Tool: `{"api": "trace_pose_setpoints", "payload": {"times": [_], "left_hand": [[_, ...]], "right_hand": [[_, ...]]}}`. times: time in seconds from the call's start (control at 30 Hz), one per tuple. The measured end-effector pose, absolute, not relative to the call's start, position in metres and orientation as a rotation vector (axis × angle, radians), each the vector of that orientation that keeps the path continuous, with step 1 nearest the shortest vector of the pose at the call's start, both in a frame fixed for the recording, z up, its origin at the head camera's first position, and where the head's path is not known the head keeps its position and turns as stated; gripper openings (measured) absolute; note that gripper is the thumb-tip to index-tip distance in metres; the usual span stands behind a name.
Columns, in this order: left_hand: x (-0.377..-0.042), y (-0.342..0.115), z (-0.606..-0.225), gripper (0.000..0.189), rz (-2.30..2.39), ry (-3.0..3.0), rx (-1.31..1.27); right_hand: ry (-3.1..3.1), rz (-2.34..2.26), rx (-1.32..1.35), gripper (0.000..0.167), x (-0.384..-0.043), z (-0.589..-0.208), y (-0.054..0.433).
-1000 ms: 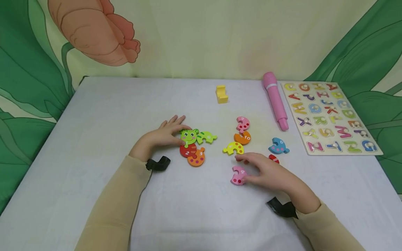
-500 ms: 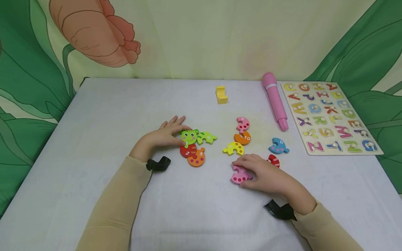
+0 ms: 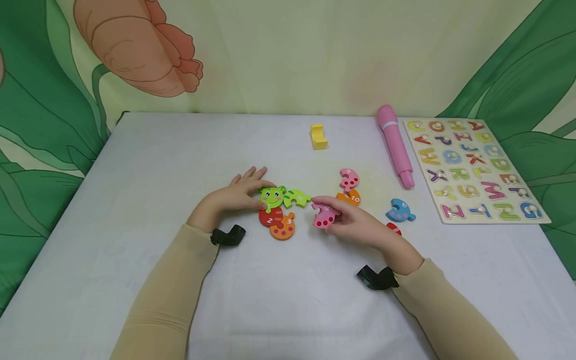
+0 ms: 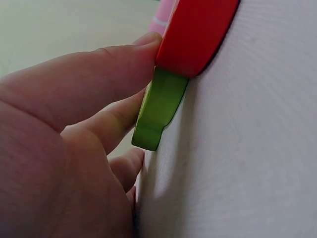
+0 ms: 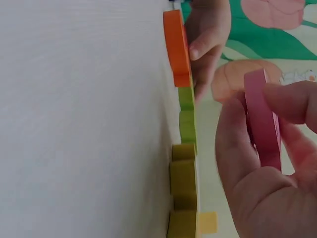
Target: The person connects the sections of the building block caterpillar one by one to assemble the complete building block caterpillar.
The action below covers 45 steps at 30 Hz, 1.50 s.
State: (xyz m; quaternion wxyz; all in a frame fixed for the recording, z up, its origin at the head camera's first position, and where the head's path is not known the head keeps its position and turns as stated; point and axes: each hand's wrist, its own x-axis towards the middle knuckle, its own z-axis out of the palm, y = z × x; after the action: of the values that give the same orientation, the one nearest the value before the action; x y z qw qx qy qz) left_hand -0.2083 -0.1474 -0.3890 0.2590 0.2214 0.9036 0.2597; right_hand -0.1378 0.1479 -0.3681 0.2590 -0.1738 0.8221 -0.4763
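Above white cloth (image 3: 270, 295), pink piece (image 3: 324, 217) just lifted, pinched by my right hand (image 3: 362, 227); nearer green head (image 3: 272, 198), not yet joined. My left hand (image 3: 231, 197), fingers spread, touches head.

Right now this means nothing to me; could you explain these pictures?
No machine here: a person works bare-handed. The wide picture comes from a camera on the head; the two close ones come from one on each wrist. On the white table, the left hand touches a green smiling piece, with a red piece beside it. The right hand pinches a spotted pink piece above the table. Nearby lie other notched pieces, such as a blue piece; farther back are a yellow block, a pink stick and, at right, a letter board.
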Motion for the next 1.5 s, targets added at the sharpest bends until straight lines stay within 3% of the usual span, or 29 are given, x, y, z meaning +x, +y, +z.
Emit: {"api": "trace_pose_setpoints", "payload": {"times": [0.3, 1.1, 1.5], "left_hand": [[-0.207, -0.146, -0.387, 0.056, 0.699, 2.465, 0.597], [-0.207, -0.142, -0.384, 0.055, 0.792, 2.387, 0.564], [-0.209, -0.143, -0.388, 0.056, 0.818, 2.373, 0.576]], "right_hand": [[2.199, -1.347, -0.467, 0.064, -0.153, -0.368, 0.127], [2.144, -1.201, -0.474, 0.048, -0.163, -0.374, 0.111], [2.308, -1.051, -0.548, 0.055, -0.16, -0.372, 0.107]]}}
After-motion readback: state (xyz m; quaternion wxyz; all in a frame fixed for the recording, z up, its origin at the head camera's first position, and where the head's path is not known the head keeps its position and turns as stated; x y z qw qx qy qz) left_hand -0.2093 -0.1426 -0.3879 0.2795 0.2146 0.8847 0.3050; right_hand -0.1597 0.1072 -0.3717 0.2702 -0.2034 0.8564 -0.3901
